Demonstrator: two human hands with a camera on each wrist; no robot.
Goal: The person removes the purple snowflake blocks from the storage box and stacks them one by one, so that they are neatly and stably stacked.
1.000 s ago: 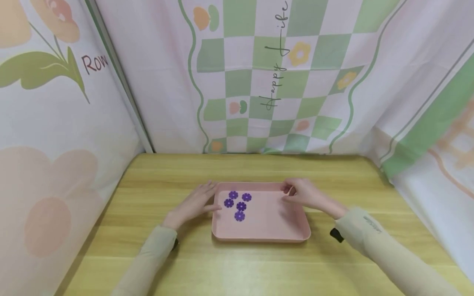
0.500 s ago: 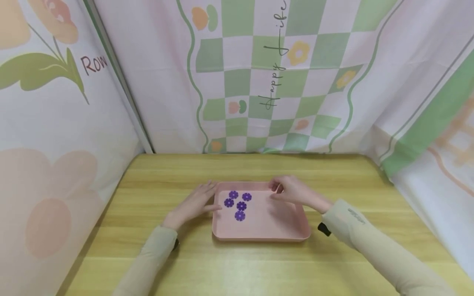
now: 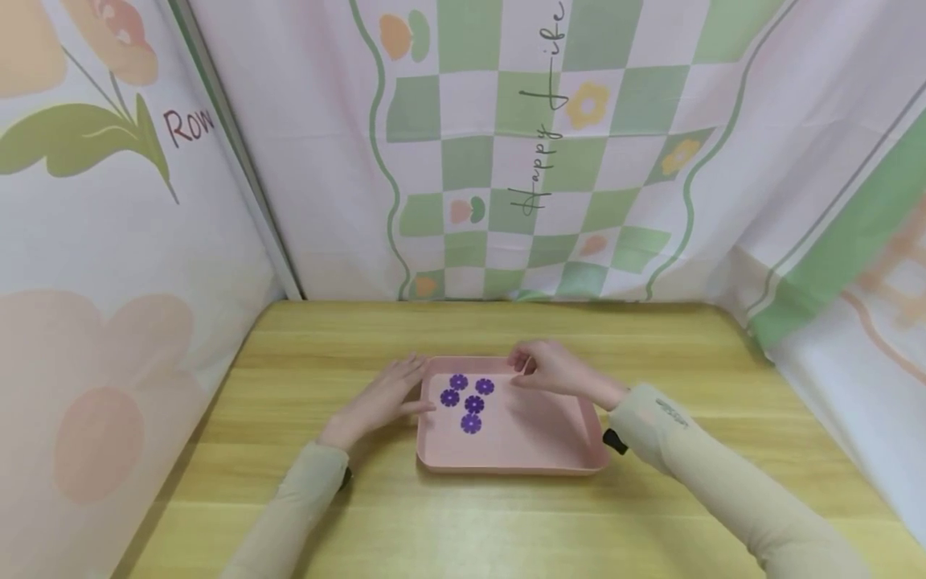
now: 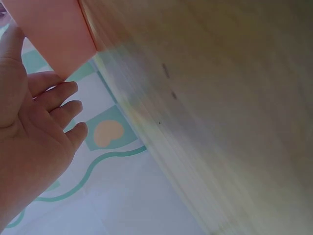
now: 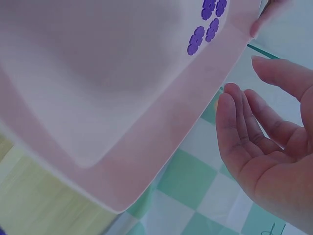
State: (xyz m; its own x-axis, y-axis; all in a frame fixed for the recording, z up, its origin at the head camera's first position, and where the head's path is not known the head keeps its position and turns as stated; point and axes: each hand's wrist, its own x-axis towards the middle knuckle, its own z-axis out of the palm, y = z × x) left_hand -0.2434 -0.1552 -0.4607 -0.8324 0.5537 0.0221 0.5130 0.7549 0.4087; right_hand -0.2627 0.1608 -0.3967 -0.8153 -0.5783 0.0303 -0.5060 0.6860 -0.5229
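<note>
A shallow pink tray (image 3: 521, 446) lies on the table with several purple notched discs (image 3: 473, 404), shaped like small flowers, flat in its left part. My left hand (image 3: 379, 398) rests at the tray's left edge, its thumb over the rim and its fingers stretched along the outside. In the left wrist view, the fingers of the left hand (image 4: 39, 110) are at the tray's corner. Above the tray's back right part hovers my right hand (image 3: 560, 374), fingers loosely bent. The right wrist view shows a gap between thumb and fingertips of the right hand (image 5: 269, 132), with nothing held.
The tray stands on a wood-grain table (image 3: 347, 515). A printed curtain (image 3: 528, 161) with green checks hangs behind the table's back edge. More printed cloth flanks the left (image 3: 123, 338) and right (image 3: 839, 265) sides.
My right hand has moved left over the tray, from near its right side toward the middle of its back edge. The left hand, the tray and the discs have stayed in place.
</note>
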